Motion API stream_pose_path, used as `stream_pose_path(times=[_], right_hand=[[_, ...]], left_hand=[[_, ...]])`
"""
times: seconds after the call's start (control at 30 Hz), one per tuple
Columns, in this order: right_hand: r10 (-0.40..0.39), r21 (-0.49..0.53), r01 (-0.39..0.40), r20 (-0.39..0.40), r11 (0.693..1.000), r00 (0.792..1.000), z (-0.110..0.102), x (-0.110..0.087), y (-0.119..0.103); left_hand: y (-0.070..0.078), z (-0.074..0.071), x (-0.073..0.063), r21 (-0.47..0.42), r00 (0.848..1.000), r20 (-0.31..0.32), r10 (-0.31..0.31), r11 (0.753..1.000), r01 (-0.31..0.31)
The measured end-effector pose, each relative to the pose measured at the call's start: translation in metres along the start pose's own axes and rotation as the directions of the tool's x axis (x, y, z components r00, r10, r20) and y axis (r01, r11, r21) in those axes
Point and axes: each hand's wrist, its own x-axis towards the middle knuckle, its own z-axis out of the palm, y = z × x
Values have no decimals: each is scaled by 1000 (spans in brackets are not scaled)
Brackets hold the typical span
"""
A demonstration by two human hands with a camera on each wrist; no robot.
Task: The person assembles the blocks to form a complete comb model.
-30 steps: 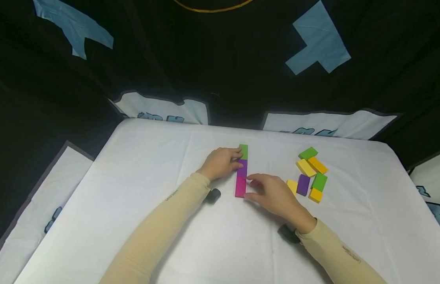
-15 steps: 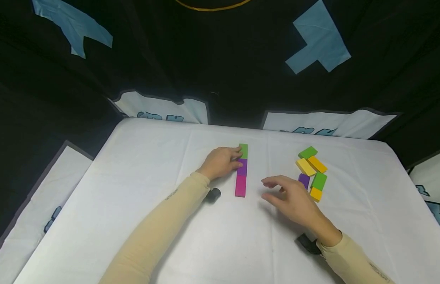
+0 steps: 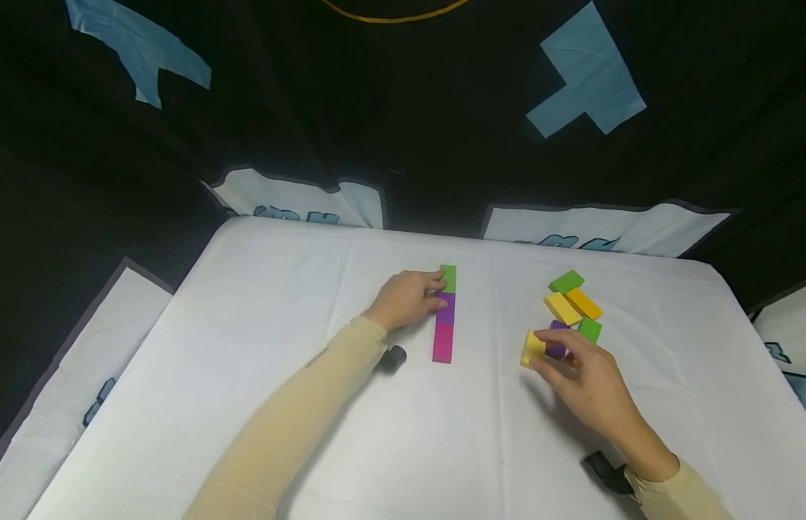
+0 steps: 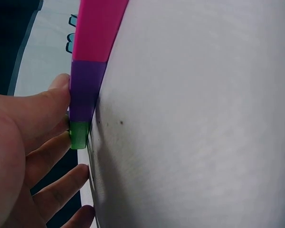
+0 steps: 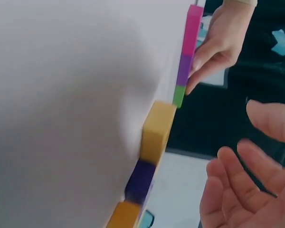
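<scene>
A pink block [image 3: 443, 342], a purple block [image 3: 445, 309] and a green block [image 3: 449, 277] lie end to end in a straight row on the white cloth. My left hand [image 3: 406, 300] rests beside the row, thumb against the purple block and fingertips at the green one. My right hand [image 3: 588, 379] hovers over the loose blocks, thumb and index finger spread about a yellow block [image 3: 533, 348]. In the right wrist view this yellow block [image 5: 157, 128] stands apart from the fingers. Behind it is another purple block [image 3: 556, 350], partly covered by the hand.
Farther back on the right lie a green block [image 3: 566, 281], a pale yellow block [image 3: 562, 308] and an orange-yellow block [image 3: 583, 303]. Another green block [image 3: 590, 330] is close behind my right hand. A dark curtain [image 3: 403, 108] hangs beyond the table's far edge.
My right hand has left the pink block and moved right to the loose yellow block. My left hand has stayed at the row, which keeps its place.
</scene>
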Motion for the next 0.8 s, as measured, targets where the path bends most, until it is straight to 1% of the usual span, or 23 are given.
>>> stream_pose_path(times=[0.17,0.33,0.43,0.53,0.63,0.8], right_hand=[[96,-44,-98,-38,994,995,-8,-8,12],[151,-74,-156,-71,985,986,-14,-13,22],[188,-93,-194,-71,977,980,-19,-15,27],[215,-122,-220,-51,968,975,-23,-15,31],[237,-166,-235,-11,958,971,-26,-14,34],[296,-225,-272,81,936,952,-27,-12,40]], left_hand=[[0,1,0,3,1000,0,14,1000,-14],[0,1,0,0,1000,0,6,1000,-6],[0,1,0,1,1000,2,4,1000,-4],[-1,1,0,2,1000,3,1,1000,-1],[-1,1,0,-1,1000,2,-3,1000,3],[-1,3,1,1,1000,1,-9,1000,9]])
